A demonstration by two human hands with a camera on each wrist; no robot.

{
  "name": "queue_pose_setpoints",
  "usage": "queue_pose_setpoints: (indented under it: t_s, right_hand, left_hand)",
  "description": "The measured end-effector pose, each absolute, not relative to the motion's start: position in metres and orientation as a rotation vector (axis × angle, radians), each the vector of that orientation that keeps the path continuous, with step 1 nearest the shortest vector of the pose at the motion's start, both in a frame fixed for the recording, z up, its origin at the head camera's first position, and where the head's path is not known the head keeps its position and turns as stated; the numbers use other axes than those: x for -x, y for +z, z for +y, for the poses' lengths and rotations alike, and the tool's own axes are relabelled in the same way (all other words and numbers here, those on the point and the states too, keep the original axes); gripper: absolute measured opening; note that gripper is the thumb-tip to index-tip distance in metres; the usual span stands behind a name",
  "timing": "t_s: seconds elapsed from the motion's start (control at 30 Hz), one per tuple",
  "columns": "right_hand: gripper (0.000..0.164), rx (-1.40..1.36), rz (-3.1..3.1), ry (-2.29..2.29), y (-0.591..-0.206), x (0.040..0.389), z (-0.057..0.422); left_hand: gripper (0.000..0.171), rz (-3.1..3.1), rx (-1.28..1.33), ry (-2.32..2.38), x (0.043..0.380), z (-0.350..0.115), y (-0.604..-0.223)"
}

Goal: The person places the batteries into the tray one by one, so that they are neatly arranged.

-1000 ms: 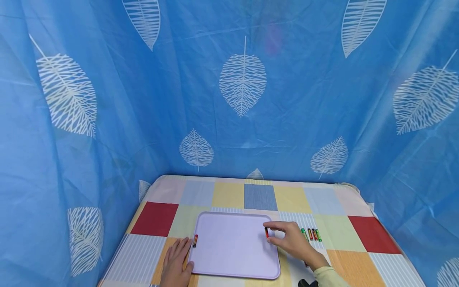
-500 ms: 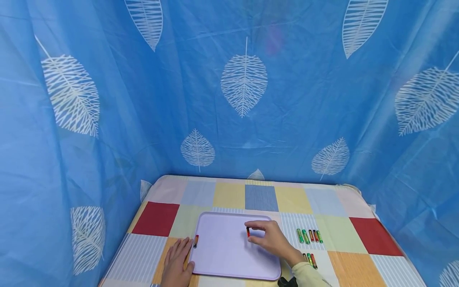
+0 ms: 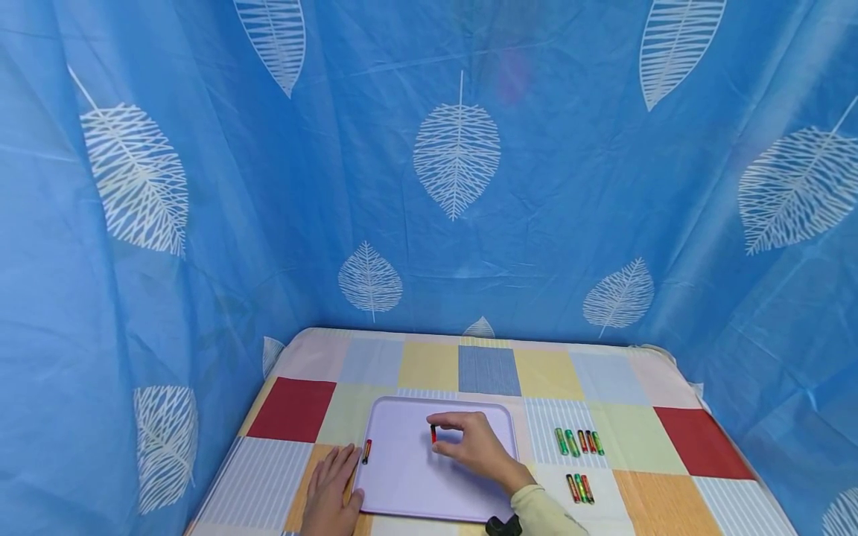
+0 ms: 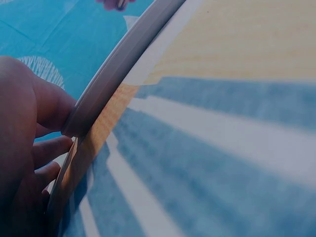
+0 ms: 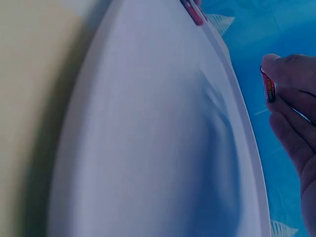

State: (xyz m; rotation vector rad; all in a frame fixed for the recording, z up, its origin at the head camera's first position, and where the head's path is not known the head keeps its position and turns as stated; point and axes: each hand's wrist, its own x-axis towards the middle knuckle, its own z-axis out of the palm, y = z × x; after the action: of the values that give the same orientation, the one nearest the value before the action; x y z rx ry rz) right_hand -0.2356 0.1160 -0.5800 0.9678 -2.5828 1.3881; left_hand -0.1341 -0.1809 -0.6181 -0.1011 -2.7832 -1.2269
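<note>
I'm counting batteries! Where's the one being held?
In the head view, the battery is between the fingers of the right hand, above the purple tray, near its middle.

Blue curtains [image 3: 536, 201] with white leaves [image 3: 457, 160] hang on three sides of a patchwork-covered table [image 3: 700, 441].

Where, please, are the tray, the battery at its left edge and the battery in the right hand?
Tray [image 3: 395, 480], head view, bare surface.
Edge battery [image 3: 366, 451], head view, middle of body.
Held battery [image 5: 268, 86], right wrist view, printed side.
</note>
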Motion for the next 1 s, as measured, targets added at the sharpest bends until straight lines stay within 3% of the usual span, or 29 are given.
queue_pose_setpoints:
  t_s: [1.0]
  right_hand:
    - [0.04, -0.909, -2.578, 1.495, -0.595, 0.238, 0.032]
  left_hand:
    - [0.065, -2.806, 0.073, -1.191, 0.134, -0.178, -0.615]
